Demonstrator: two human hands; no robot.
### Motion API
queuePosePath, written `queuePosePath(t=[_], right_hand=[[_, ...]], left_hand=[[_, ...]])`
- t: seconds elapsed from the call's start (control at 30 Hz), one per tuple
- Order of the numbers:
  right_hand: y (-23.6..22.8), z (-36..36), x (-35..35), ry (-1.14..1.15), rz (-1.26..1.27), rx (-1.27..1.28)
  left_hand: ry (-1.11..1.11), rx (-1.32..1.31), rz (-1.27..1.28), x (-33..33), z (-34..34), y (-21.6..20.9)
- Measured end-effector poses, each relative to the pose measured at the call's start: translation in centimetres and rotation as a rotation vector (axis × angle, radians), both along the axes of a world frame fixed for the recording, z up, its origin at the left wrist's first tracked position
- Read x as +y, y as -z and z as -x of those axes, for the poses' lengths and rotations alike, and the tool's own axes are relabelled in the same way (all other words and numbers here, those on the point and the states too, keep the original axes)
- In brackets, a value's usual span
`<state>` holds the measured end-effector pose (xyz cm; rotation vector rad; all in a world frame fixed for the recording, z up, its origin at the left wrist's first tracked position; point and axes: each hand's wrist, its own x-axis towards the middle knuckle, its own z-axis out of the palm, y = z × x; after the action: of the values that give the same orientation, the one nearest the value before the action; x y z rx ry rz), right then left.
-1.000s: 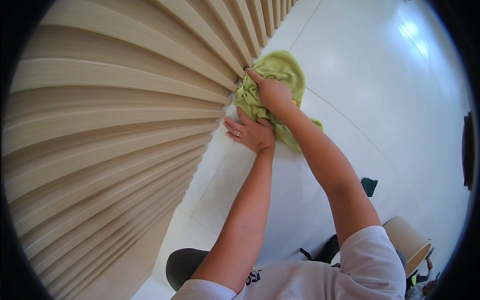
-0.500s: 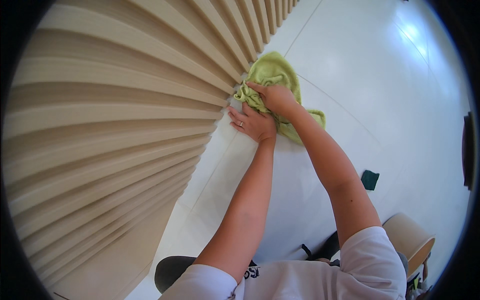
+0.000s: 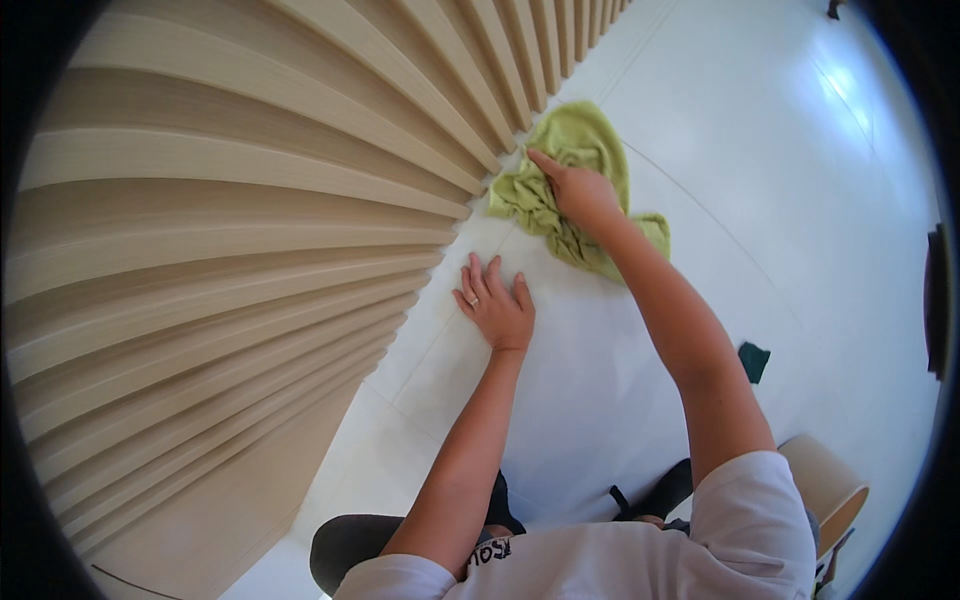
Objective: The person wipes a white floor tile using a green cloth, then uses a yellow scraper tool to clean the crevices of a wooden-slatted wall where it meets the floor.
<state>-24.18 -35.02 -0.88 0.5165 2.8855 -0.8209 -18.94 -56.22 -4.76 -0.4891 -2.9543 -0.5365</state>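
A crumpled yellow-green cloth point(image 3: 592, 132) lies on the white tiled floor against the foot of a slatted wood panel point(image 3: 250, 235). My right hand point(image 3: 584, 193) is on top of it, with the forefinger pointing toward the slats and the other fingers curled into the fabric. Part of the cloth is hidden under this hand. Closer to me, my left hand point(image 3: 503, 312) rests on the bare floor beside the panel's lower edge. Its fingers are spread, it wears a ring, and it holds nothing, apart from the cloth.
The slatted panel runs along the whole left side. A small dark green cloth piece point(image 3: 754, 361) lies on the floor to the right of my right arm. At the lower right is a tan rounded container point(image 3: 825, 485). A dark object point(image 3: 936, 300) stands at the far right rim.
My left hand has come off the cloth's near edge and moved back toward me, its fingers spreading on the floor. The right hand stays on the cloth.
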Motion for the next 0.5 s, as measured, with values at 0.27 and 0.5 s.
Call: queuePosePath(t=[0.27,0.5], right_hand=[[0.0,2.6,-0.5,0.158,-0.036,-0.032],[-0.1,0.6,-1.7,0.118,-0.003,-0.073]], left_hand=[[0.02,0.003,0.06,1.0,-0.5,0.2],[0.007,-0.014,0.093,0.5,-0.3,0.0]])
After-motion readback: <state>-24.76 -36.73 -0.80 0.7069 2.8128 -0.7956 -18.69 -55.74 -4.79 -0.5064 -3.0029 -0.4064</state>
